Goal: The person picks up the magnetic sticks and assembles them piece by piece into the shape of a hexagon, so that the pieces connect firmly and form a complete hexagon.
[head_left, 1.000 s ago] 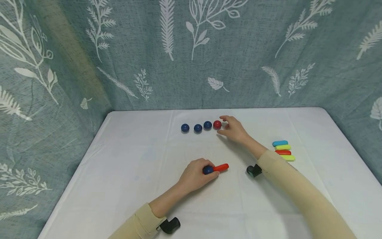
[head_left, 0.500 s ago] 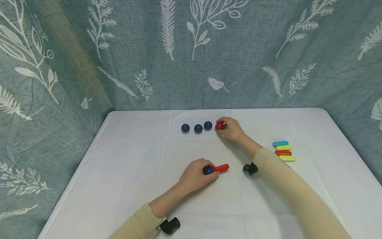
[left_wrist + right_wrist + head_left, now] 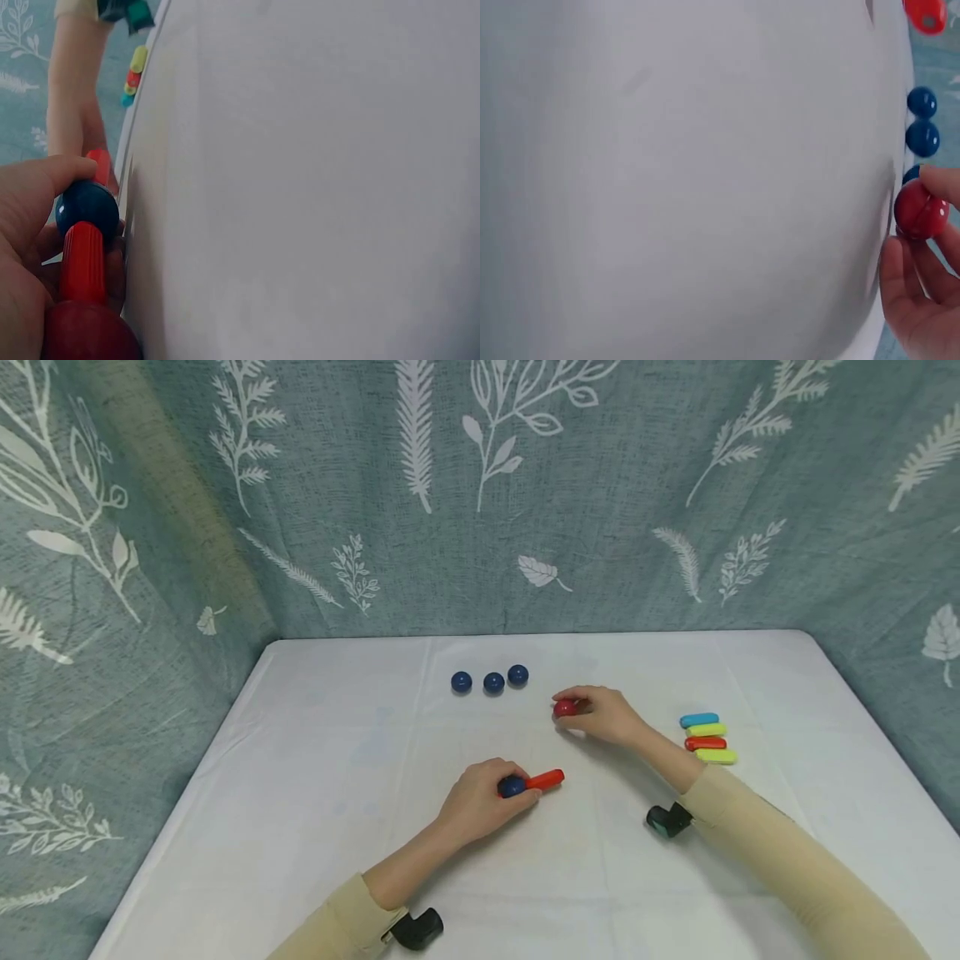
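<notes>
My left hand (image 3: pixel 480 797) grips a joined ball-and-rod piece low over the white table. In the left wrist view the piece runs from a dark red ball (image 3: pixel 90 331) through a ribbed red rod (image 3: pixel 82 266) to a blue ball (image 3: pixel 86 210). A second red rod (image 3: pixel 549 779) sticks out from that blue ball toward the right. My right hand (image 3: pixel 607 717) pinches a glossy red ball (image 3: pixel 565 708) between thumb and fingers, to the right of and nearer than the loose blue balls. The right wrist view shows this pinched ball (image 3: pixel 921 210) up close.
Three loose blue balls (image 3: pixel 493 683) lie near the table's back edge. Several short rods, a blue rod (image 3: pixel 700 720), yellow ones and a red rod (image 3: pixel 705 743), lie in a stack at the right, beside my right forearm. A leaf-patterned curtain (image 3: pixel 450 568) hangs behind the white-covered table (image 3: pixel 315 760).
My right hand has closed its fingers on the red ball beside the blue ones and brought it nearer and slightly right. The left hand has kept its grip, almost still.
</notes>
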Action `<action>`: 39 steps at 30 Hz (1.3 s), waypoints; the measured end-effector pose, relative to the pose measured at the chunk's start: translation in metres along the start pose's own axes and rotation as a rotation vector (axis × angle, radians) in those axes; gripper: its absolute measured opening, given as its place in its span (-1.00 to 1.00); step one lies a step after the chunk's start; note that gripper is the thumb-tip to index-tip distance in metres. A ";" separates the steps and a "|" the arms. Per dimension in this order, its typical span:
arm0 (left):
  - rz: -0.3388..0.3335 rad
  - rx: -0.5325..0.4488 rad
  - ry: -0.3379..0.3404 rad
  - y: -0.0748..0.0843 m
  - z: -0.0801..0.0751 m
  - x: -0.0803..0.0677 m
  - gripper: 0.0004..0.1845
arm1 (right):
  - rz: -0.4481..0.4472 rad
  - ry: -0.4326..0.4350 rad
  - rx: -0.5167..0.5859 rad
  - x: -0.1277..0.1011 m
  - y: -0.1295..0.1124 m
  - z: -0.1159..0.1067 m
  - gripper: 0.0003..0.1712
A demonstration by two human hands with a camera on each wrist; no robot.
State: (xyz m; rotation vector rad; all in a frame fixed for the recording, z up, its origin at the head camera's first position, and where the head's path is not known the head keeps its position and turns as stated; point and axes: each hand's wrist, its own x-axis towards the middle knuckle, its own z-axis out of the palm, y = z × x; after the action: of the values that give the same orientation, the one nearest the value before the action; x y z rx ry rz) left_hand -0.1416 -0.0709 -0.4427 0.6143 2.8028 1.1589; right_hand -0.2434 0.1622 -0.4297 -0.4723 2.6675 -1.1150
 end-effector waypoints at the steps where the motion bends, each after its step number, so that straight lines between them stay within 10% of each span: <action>1: -0.006 0.003 0.000 -0.001 -0.001 0.000 -0.82 | 0.008 -0.014 0.013 -0.004 0.001 0.001 -0.52; 16: -0.025 -0.002 0.025 -0.008 -0.011 -0.005 -0.80 | -0.034 -0.207 0.290 -0.044 0.002 0.011 -0.55; 39: -0.020 0.078 0.018 -0.006 -0.014 -0.005 -0.80 | -0.132 -0.256 0.305 -0.051 -0.001 0.021 -0.54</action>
State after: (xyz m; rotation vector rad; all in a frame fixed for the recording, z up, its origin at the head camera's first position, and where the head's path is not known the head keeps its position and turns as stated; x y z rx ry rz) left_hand -0.1421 -0.0860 -0.4373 0.5821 2.8742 1.0619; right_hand -0.1896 0.1668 -0.4400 -0.6877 2.2272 -1.3668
